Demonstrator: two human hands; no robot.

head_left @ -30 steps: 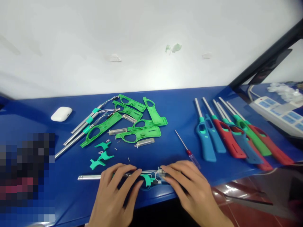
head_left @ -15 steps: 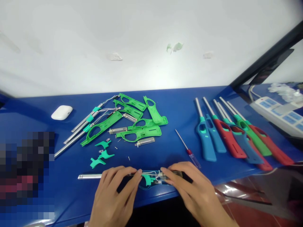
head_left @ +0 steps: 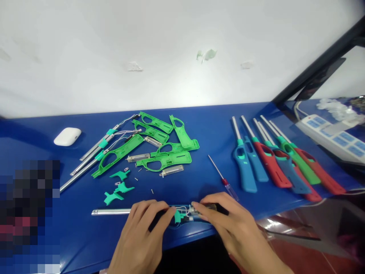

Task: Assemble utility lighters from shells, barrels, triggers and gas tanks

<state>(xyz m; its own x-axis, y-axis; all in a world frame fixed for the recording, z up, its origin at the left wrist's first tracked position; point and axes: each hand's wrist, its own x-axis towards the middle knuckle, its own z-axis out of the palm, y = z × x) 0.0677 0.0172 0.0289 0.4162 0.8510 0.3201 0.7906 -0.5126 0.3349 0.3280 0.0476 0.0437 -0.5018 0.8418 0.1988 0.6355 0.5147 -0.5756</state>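
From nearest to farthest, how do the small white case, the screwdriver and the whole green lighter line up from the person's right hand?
From the right hand, in the head view:
1. Screwdriver, just beyond the hand.
2. Green lighter, among the lighters to the right.
3. White case, far across to the left.

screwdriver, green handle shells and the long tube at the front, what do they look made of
Screwdriver: metal-looking shaft by its grey sheen; handle probably clear plastic, since blue shows through.
Green handle shells: likely moulded plastic, slightly glossy, going by even colour and raised rims.
Long tube: apparently smooth metal, silvery with bright highlights; which metal, I can't tell.
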